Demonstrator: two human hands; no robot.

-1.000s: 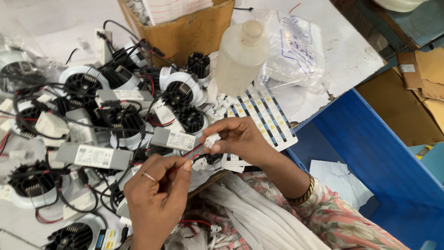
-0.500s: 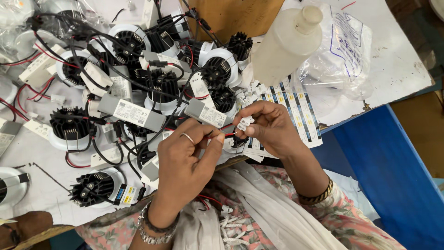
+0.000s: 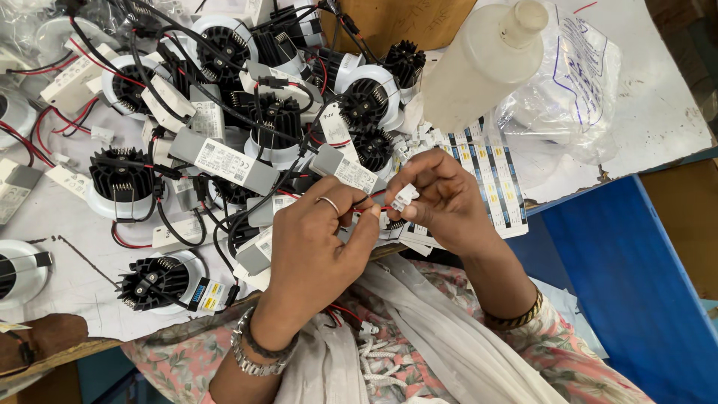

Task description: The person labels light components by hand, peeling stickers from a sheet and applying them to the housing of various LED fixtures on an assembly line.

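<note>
My left hand (image 3: 318,239), a ring on one finger, pinches thin red and black wires (image 3: 359,200) at the table's front edge. My right hand (image 3: 441,196) pinches a small white plastic connector (image 3: 404,198) at the end of those wires. The fingertips of both hands meet over the connector. Just behind the hands lies a grey driver box (image 3: 345,170) with a white label, wired to black finned downlight fittings (image 3: 362,102).
Many downlight fittings with white rims, grey driver boxes (image 3: 224,161) and tangled cables cover the table's left and middle. A translucent plastic bottle (image 3: 482,67), a clear plastic bag (image 3: 576,82) and label strips (image 3: 490,179) lie to the right. A blue bin (image 3: 636,292) stands below the table edge.
The view has shifted slightly, so the hands sit a little higher in frame. Both hands keep their grip on the wires and connector, fingers working closely together.
</note>
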